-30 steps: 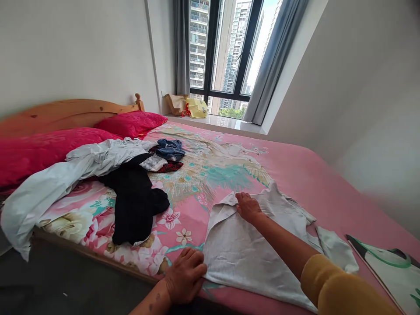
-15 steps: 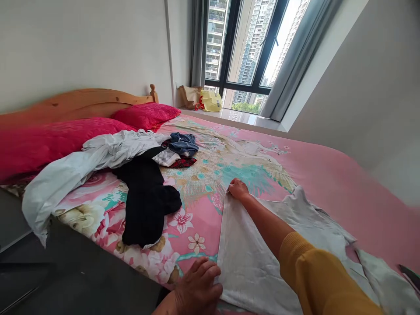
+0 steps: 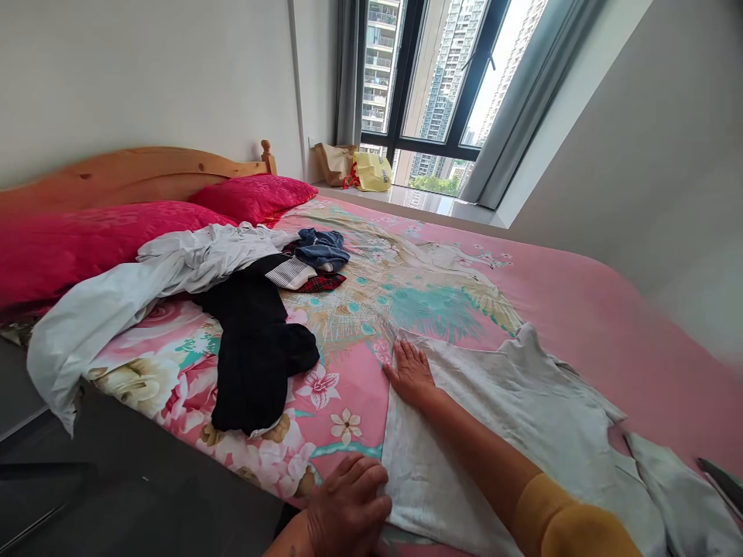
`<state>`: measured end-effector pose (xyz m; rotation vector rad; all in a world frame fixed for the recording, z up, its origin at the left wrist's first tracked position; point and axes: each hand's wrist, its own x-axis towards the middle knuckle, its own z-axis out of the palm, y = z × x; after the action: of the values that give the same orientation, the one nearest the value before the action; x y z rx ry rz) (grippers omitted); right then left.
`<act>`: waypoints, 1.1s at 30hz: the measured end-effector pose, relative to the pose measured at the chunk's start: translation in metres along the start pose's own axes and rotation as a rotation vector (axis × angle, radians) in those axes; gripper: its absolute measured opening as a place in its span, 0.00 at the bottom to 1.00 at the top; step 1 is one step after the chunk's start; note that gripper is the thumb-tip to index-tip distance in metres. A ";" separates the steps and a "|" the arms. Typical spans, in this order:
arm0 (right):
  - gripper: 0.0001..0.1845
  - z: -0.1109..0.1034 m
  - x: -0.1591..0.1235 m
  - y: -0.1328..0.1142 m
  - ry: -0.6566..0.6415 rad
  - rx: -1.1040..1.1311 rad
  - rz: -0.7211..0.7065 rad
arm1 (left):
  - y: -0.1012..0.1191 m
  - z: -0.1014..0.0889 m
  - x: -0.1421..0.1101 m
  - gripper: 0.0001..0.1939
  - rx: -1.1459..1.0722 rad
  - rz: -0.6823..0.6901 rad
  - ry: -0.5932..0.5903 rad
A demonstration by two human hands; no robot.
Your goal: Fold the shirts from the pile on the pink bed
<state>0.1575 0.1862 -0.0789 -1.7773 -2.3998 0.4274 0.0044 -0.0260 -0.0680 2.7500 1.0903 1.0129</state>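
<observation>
A white long-sleeved garment, apparently a shirt (image 3: 493,410), lies spread on the bed, its straight edge running along the left side. My right hand (image 3: 413,375) rests flat on its far left corner, fingers stretched out and thumb apart. At the near left corner, my left hand (image 3: 352,491) has its fingers bent and pressed together on the shirt's edge; the fingertips are partly hidden. Creases cross the shirt's body, and a sleeve (image 3: 679,480) trails off to the right.
Left of my hands lie a black garment (image 3: 252,363), a crumpled white cloth (image 3: 116,302) and folded denim (image 3: 322,249). Red pillows (image 3: 255,197) lean by the wooden headboard (image 3: 139,170). Bags (image 3: 371,170) stand on the sill. A dark object (image 3: 720,483) lies at far right.
My right hand has gone from pinching the far corner to lying flat on the shirt, slightly nearer me. My left hand stays at the near corner.
</observation>
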 end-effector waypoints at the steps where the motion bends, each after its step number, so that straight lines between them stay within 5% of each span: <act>1: 0.39 -0.001 0.007 -0.001 -0.036 -0.014 0.031 | 0.001 -0.001 0.001 0.04 0.000 -0.004 -0.017; 6: 0.42 -0.029 0.035 -0.004 -0.152 0.035 0.088 | 0.003 -0.003 0.004 0.03 -0.003 -0.032 -0.050; 13: 0.39 -0.018 -0.024 0.023 0.038 -0.059 0.170 | 0.002 -0.002 0.003 0.05 0.012 -0.050 -0.089; 22: 0.40 -0.061 -0.017 0.038 -0.068 0.195 0.161 | 0.007 -0.011 0.021 0.08 0.064 -0.017 -0.095; 27: 0.20 -0.075 -0.113 0.084 0.220 0.165 0.092 | 0.003 -0.008 0.021 0.09 0.125 0.033 -0.107; 33: 0.21 -0.115 -0.264 0.225 0.435 0.073 0.451 | -0.006 -0.004 0.019 0.09 0.185 0.078 -0.122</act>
<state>0.4729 0.0132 -0.0188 -2.1123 -1.6767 0.1407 0.0091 -0.0110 -0.0558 2.9755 1.1190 0.7745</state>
